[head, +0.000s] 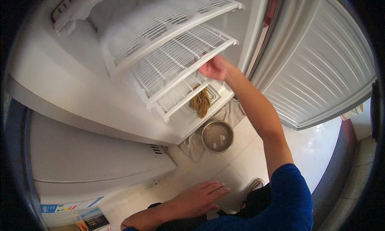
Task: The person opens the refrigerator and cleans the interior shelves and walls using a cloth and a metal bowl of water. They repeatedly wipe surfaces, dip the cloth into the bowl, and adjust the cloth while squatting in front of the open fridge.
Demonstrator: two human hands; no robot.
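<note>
My right hand (215, 68) reaches into an upright freezer, at the right end of the middle wire shelf (168, 67). Its fingertips pass behind that shelf's white front rail and are hidden, so I cannot tell whether they grip anything. A smaller wire shelf (180, 95) sits just below the hand. On the freezer's floor lies a crumpled brown cloth (201, 103). My left hand (200, 199) hovers low near my body, holding nothing, its fingers extended and slightly apart.
The freezer door (318, 68) stands wide open at right. A metal bowl (218, 151) of cloudy liquid rests on the tiles, beside grey rags (231, 112) along the freezer's base. An upper wire shelf (168, 23) and thick frost (87, 8) are above. Another white appliance (96, 153) stands left.
</note>
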